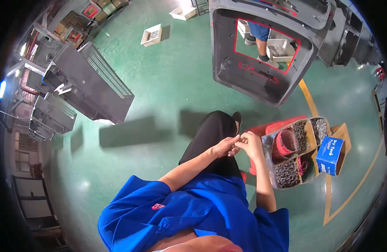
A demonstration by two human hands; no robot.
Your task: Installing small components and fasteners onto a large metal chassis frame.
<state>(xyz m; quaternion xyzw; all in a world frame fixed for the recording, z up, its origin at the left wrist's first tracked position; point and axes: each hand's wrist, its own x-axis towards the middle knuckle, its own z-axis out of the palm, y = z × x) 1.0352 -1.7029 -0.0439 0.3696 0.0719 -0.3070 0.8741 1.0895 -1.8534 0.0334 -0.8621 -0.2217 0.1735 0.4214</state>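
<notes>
Over my dark trouser leg, my left hand (224, 147) and my right hand (250, 143) meet, fingertips against fingertips. Both are closed in a pinch, and anything between the fingers is too small or hidden to make out. Just right of my right hand is a divided bin (269, 145) on a red stool (260, 127). Its compartments hold small metal fasteners (287, 174), a red cup (286, 142) and a blue cardboard box (327, 155) that leans over the right side.
A dark grey panel with a red-edged opening (256, 77) hangs ahead on the right; a person's leg (261, 45) shows through it. To the left hangs a grey slotted housing (97, 86). White trays (152, 35) lie on the green floor (176, 71).
</notes>
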